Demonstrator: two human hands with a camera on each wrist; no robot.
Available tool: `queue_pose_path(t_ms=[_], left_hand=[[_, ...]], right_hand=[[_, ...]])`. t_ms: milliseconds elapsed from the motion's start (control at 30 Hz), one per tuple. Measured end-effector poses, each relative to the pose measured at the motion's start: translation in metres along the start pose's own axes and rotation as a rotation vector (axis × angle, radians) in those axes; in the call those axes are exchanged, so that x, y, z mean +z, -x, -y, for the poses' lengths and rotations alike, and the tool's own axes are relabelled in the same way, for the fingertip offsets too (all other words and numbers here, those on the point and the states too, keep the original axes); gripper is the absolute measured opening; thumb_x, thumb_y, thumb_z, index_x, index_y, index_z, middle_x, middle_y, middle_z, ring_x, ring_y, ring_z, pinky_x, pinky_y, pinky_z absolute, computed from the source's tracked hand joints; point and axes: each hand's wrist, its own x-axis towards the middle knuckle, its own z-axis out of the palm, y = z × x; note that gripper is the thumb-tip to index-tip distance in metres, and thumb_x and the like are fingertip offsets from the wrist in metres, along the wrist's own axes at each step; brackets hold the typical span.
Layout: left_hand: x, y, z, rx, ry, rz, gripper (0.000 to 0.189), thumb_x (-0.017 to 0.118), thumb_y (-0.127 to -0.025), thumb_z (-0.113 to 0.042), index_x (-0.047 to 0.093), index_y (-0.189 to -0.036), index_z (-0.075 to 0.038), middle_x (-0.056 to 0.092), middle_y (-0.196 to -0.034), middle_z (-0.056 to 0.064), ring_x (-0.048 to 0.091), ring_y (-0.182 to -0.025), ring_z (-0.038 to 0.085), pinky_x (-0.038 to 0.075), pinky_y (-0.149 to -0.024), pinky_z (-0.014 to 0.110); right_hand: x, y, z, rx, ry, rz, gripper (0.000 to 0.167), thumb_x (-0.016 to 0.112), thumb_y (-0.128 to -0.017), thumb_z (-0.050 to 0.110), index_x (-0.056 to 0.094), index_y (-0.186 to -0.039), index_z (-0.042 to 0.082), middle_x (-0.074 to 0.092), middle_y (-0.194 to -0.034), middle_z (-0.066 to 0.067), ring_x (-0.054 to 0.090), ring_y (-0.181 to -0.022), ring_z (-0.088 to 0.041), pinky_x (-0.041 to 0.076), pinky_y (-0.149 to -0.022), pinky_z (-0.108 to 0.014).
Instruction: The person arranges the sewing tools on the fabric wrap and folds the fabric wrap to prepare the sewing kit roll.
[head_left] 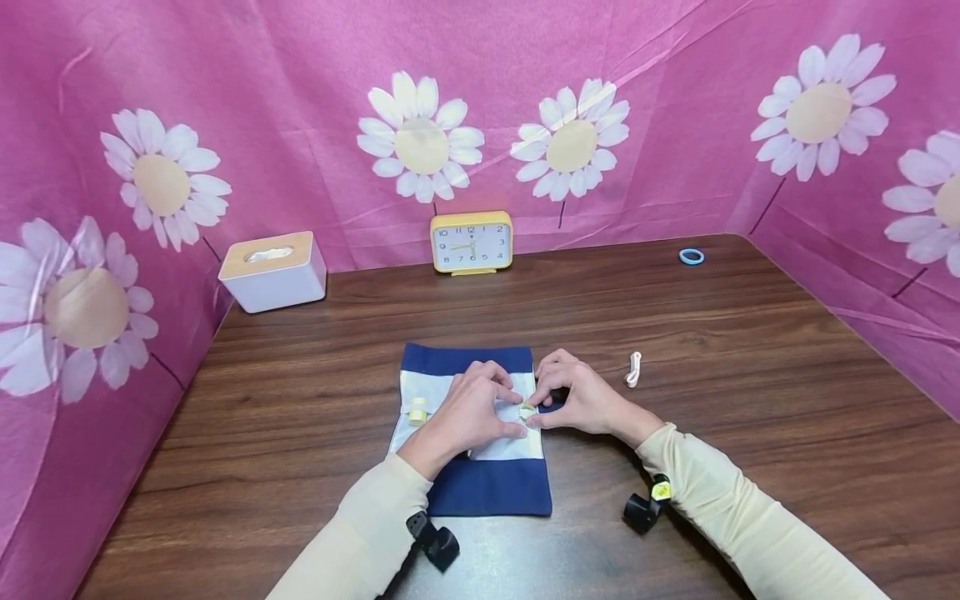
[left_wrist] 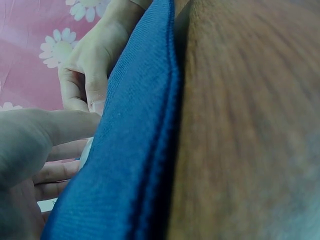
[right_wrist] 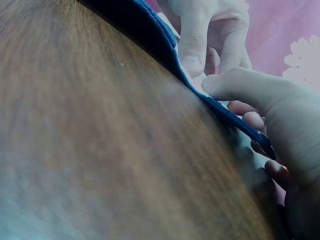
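Observation:
A navy and white cloth organizer (head_left: 491, 487) lies unfolded on the table. A small yellow roll (head_left: 417, 411) sits under a band on its white left part. At the white panel's right edge, my right hand (head_left: 581, 396) pinches a small pale-yellow piece (head_left: 527, 411) between thumb and index finger; its exact kind is too small to tell. My left hand (head_left: 472, 408) lies over the white panel, its fairly straight thumb and index finger touching around the same piece. A navy tab (right_wrist: 240, 125) with a metal snap sticks out beneath the right hand.
Right of the cloth lies a small white and pink clipper-like item (head_left: 633, 369). A light-blue ring (head_left: 692, 257) is at the back right. Along the back stand a yellow clock (head_left: 472, 243) and a tissue box (head_left: 273, 279). Pink flowered fabric (head_left: 300, 167) borders the wooden table (head_left: 750, 375).

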Motion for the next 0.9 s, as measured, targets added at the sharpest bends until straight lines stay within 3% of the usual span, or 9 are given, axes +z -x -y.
queue_pose_path(t_ms=[400, 900], left_hand=[[0.0014, 0.0001, 0.0007, 0.010, 0.004, -0.012, 0.042, 0.089, -0.077, -0.031, 0.079, -0.112, -0.011, 0.063, -0.115, 0.002, 0.049, -0.110, 0.021, 0.038, -0.093, 0.041], [-0.0016, 0.0002, 0.0014, 0.019, 0.010, 0.027, 0.047, 0.090, -0.075, -0.032, 0.077, -0.115, -0.011, 0.061, -0.119, 0.003, 0.048, -0.114, 0.023, 0.038, -0.096, 0.045]], right_hand=[[0.0039, -0.0004, -0.0009, -0.051, -0.004, -0.015, 0.019, 0.092, -0.069, 0.014, 0.075, -0.074, 0.020, 0.057, -0.067, 0.007, 0.048, -0.095, -0.018, 0.040, -0.078, -0.026], [0.0014, -0.0006, 0.0035, 0.033, 0.017, -0.010, 0.022, 0.095, -0.066, 0.022, 0.076, -0.076, 0.024, 0.059, -0.070, 0.011, 0.049, -0.097, -0.012, 0.043, -0.081, -0.027]])
